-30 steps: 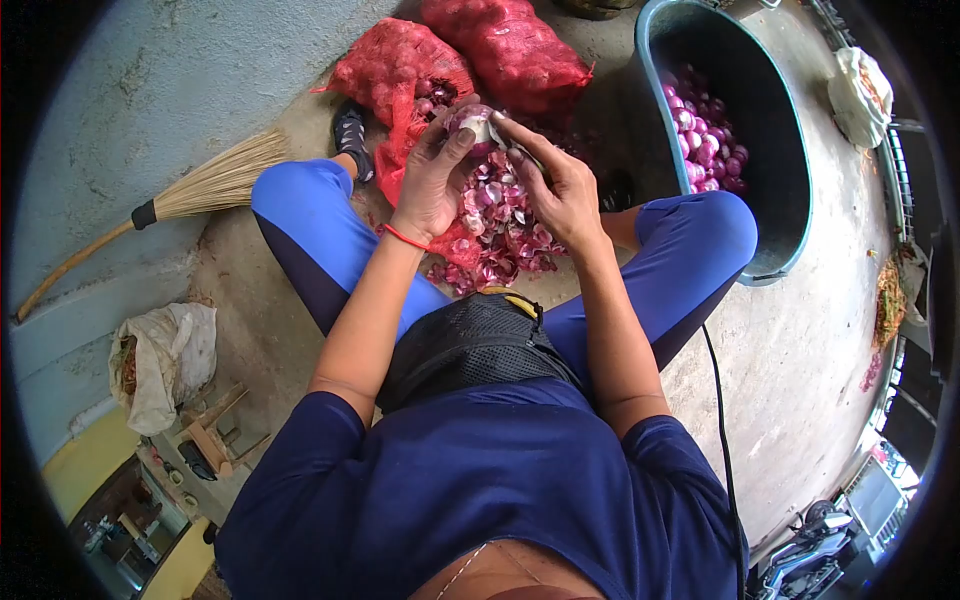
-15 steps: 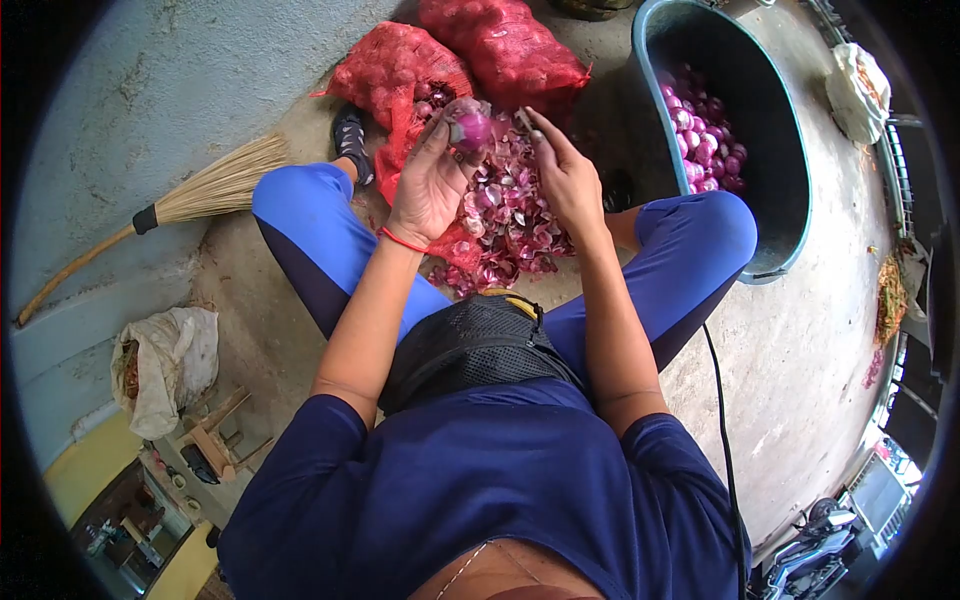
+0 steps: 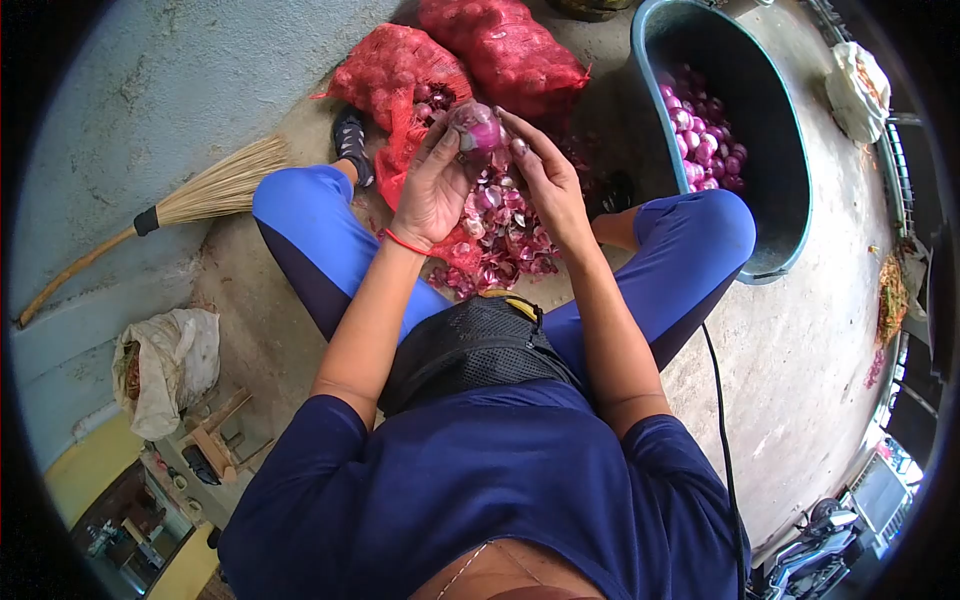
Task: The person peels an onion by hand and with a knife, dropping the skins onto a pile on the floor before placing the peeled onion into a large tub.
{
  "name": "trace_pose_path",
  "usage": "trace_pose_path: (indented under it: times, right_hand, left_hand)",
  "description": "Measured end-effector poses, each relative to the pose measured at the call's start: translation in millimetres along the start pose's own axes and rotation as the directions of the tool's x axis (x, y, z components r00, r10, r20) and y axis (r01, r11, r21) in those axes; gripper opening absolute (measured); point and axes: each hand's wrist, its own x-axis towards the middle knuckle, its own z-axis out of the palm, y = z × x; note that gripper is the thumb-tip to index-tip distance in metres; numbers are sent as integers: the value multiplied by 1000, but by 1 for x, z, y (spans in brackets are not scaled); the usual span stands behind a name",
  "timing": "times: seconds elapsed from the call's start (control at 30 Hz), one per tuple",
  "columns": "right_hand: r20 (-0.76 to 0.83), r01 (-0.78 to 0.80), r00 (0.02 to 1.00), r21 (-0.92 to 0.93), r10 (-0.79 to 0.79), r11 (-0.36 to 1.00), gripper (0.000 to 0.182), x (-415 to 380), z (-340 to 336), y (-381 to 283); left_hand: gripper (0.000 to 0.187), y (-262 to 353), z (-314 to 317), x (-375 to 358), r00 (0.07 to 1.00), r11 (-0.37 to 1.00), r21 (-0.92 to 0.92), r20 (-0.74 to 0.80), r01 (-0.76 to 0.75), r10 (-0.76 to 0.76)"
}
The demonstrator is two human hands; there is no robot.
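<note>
Bare concrete floor [image 3: 780, 380] spreads around the seated person, with a heap of purple onion skins [image 3: 505, 225] between the knees at upper centre. Since half a second ago the right hand [image 3: 545, 180] has closed in again on the peeled onion [image 3: 476, 127], fingertips touching it, while the left hand [image 3: 432, 185] still grips it from below. Two red mesh sacks [image 3: 505, 45] lie along the top, one dark tub [image 3: 745, 140] of peeled onions upper right, one broom [image 3: 190, 195] at left.

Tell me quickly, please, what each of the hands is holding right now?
Left hand: closed around a red onion.
Right hand: fingertips at the onion; grip unclear.
</note>
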Motion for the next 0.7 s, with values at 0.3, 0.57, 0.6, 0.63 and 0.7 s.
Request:
trace_pose_path:
  times: [0.3,0.57,0.6,0.63,0.7]
  right_hand:
    - [-168,-251,965,-376,201,892,44,3,-23,13]
    - [121,-339,941,303,317,891,53,-7,-6,-12]
    - [96,-320,948,269,305,908,52,-6,-2,-4]
    - [74,-291,957,213,281,933,50,-4,-3,0]
    - [31,-235,972,95,233,967,47,1,-4,9]
  left_hand:
    - [35,1,-10,3,1000,968,-249,18,-9,14]
    - [31,0,-8,3,999,950,-312,-16,25,-32]
    - [31,0,-9,3,1000,946,-324,3,28,-28]
    - [31,0,-9,2,999,941,-337,22,32,-26]
    - [32,-1,-10,3,999,931,-362,24,34,-27]
